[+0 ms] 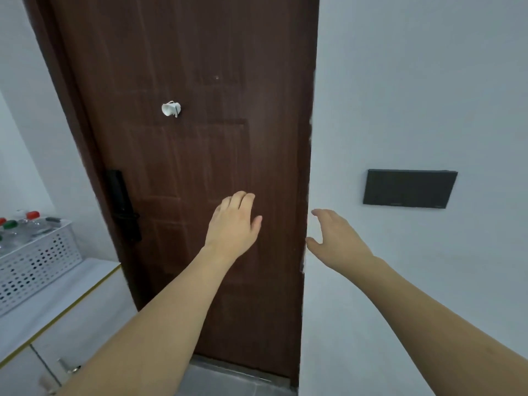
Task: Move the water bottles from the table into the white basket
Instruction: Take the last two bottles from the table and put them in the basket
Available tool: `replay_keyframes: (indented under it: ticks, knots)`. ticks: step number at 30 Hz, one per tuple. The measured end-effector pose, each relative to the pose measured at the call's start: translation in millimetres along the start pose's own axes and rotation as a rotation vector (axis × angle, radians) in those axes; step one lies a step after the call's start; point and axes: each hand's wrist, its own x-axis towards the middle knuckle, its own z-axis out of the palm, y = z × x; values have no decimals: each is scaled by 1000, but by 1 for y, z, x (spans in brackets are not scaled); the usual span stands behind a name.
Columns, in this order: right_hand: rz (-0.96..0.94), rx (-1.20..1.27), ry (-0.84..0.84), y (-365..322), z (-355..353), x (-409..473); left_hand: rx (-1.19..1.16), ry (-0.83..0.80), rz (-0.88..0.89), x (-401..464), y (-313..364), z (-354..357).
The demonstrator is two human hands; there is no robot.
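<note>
Seemingly the job is near done: several water bottles (30, 224) stand in the white basket (37, 261) on the desk (65, 295) at far left. Both the left hand (233, 224) and right hand (333, 238) hover before the door (200, 124), fingers loosely spread, holding nothing. The frame edge cuts off the basket, so any bottles left are unseen

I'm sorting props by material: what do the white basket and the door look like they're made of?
White basket: probably painted sheet metal, possibly plastic; thin flat walls punched with even rows of round holes, matte white. Door: dark brown with wood grain and pressed panel outlines; could be wood, veneer or coated steel, with a low sheen.
</note>
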Motion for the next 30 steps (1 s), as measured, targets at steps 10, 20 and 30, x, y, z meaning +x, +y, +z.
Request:
replay_keyframes:
  ticks: [10,20,30]
  knots:
    - [-12,5,11,125,-89,-69,19,32,9,-24,156,-12]
    - [14,-12,16,237,-154,-137,-36,4,79,-43,313,4]
    - [27,-46,52,340,-231,-191,-91,12,104,-51,447,6]
